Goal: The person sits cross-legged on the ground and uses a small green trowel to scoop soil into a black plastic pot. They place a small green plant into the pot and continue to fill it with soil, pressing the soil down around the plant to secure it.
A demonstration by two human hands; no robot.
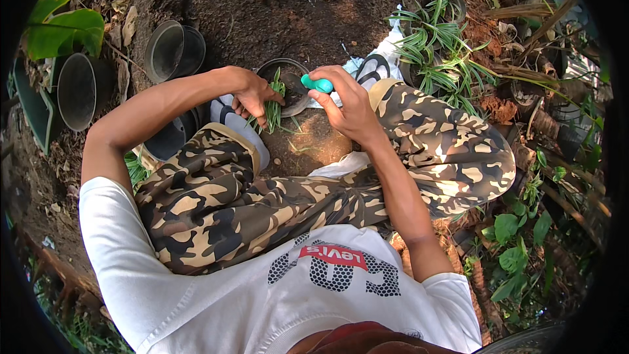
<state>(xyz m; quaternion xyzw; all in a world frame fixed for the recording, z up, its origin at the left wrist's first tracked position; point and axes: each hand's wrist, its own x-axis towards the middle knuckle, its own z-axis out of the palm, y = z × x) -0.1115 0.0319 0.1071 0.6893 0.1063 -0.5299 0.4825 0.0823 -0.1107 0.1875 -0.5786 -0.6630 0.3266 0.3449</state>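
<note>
A round black plastic pot (283,63) stands on the soil between my feet. At its left side my left hand (253,96) has its fingers around a small spider plant (275,103) with narrow green-and-white leaves, which leans over the near rim. My right hand (346,103) is closed around the teal handle (317,83) of a small hand tool at the pot's right; a dark blade seems to reach into the pot, its lower part hard to make out. What fills the pot is mostly in shade.
Black pots (169,51) lie tipped at the left, another (78,92) beyond them beside a green plastic container (34,103). Potted spider plants (437,49) stand at the right, near a white sheet (390,44). Dark loose soil (275,5) is heaped ahead. My sandalled feet flank the pot.
</note>
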